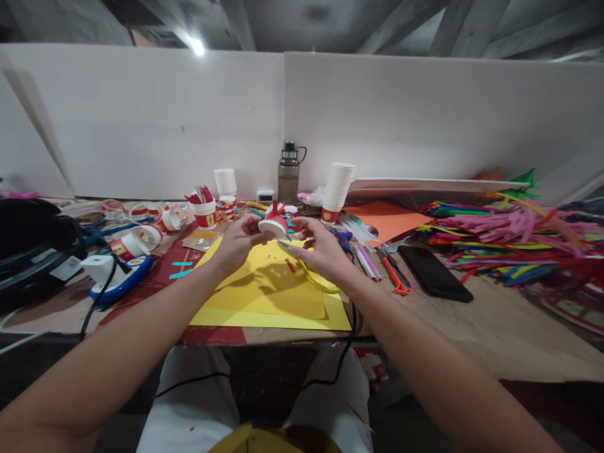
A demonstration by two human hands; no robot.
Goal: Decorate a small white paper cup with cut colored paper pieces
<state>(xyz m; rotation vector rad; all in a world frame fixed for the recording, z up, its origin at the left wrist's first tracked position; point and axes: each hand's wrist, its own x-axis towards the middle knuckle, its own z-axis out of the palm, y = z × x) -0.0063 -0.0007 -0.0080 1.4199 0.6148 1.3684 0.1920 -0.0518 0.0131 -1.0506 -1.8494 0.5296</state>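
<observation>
A small red and white paper cup piece point(274, 226), with red strips sticking up from it, is tilted above the yellow sheets point(264, 292). My left hand point(236, 242) grips its left side between thumb and fingers. At its right is my right hand point(321, 248), fingers apart and curved toward the piece; a thin pointed thing shows at the thumb tip, too small to name. Below my right hand, yellow-handled scissors point(323, 283) rest on the sheets. Small red scraps point(289, 265) lie on the yellow paper.
Stacked paper cups point(337, 189) and a dark bottle point(288, 176) stand at the back. To the right lie markers point(367, 261), an orange cutter point(396, 274), a black phone point(434, 272) and colourful pipe cleaners point(514, 233). At left is a blue-rimmed object point(120, 289) with a cable.
</observation>
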